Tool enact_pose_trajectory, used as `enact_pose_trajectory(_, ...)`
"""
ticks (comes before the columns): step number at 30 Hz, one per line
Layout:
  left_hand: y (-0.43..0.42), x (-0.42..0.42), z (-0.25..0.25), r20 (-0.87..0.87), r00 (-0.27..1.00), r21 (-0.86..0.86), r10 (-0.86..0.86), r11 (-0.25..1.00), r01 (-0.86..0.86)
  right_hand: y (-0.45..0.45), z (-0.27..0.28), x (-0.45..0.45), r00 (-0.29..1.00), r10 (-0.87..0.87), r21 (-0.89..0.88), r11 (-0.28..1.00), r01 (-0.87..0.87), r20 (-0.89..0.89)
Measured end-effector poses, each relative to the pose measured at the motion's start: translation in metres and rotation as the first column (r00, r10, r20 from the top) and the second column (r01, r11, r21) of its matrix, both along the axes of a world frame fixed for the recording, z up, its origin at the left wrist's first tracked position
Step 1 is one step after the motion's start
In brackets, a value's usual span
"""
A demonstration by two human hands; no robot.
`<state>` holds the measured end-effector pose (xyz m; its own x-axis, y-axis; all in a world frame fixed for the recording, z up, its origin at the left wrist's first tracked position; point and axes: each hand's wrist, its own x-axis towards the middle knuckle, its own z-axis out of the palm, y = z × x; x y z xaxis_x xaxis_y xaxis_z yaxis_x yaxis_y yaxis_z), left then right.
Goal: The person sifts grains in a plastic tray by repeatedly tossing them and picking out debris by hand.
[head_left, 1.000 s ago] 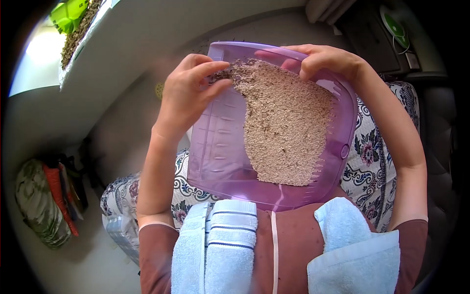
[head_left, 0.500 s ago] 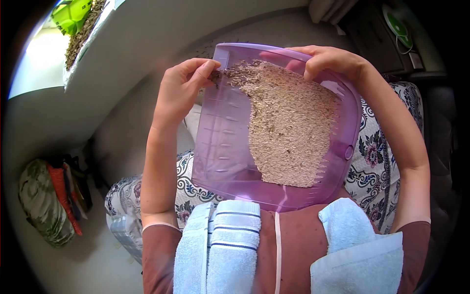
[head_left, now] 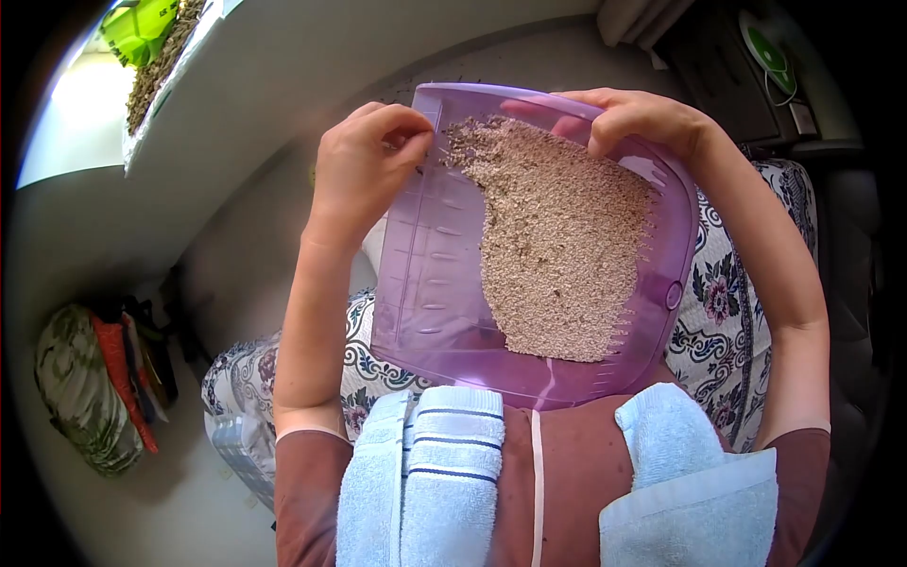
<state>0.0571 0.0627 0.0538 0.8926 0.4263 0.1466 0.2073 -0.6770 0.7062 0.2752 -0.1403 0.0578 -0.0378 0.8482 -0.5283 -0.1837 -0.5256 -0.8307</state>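
A translucent purple plastic tray (head_left: 425,283) is held tilted in front of my body. Small pale grains (head_left: 567,246) cover its middle and right, with dark bits mixed in. Toward the upper left the grains thin out, and darker specks (head_left: 458,142) gather there. My right hand (head_left: 652,123) grips the far right rim, thumb inside and fingers partly visible through the plastic. At the upper left edge, my left hand (head_left: 368,165) has its fingers curled toward the thumb beside the specks. Whatever its fingertips hold, if anything, cannot be made out.
Patterned fabric (head_left: 718,283) lies under and around the tray. Light blue towels (head_left: 453,472) lie over my front. At upper left, dark brown material (head_left: 156,80) lies by a bright green bag (head_left: 137,33). Bags (head_left: 90,387) stand on the floor at left.
My left hand has rolled over, its fingers now curled at the tray edge. Some dark bits at the upper left edge are gone from the tray. The right hand has stayed put.
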Motion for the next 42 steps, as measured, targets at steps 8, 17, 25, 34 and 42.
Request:
enact_pose_trajectory(8, 0.021, -0.018, -0.030, 0.109, 0.979, -0.006, 0.173, 0.985, -0.173, -0.007, 0.011, -0.001, 0.999, -0.024, -0.055, 0.998, 0.025, 0.031)
enact_pose_trajectory(17, -0.008, -0.013, -0.028, 0.177, 0.982, -0.268, 0.069, 0.963, -0.020, -0.014, 0.002, 0.001, 0.998, -0.048, 0.015, 0.999, 0.048, 0.033)
enact_pose_trajectory(25, 0.012, -0.008, -0.034, 0.240, 0.962, 0.193, 0.127, 0.966, -0.175, -0.015, 0.015, -0.004, 0.993, -0.073, -0.027, 0.997, 0.075, 0.089)
enact_pose_trajectory(34, -0.024, 0.016, -0.007, 0.143, 0.985, 0.292, -0.099, 0.955, 0.054, -0.014, 0.007, -0.002, 0.999, -0.049, -0.024, 0.998, 0.050, 0.023)
enact_pose_trajectory(42, -0.026, 0.025, -0.001, 0.047, 0.997, 0.359, -0.068, 0.932, 0.047, -0.014, 0.005, -0.003, 0.997, -0.074, -0.005, 0.997, 0.074, -0.014)
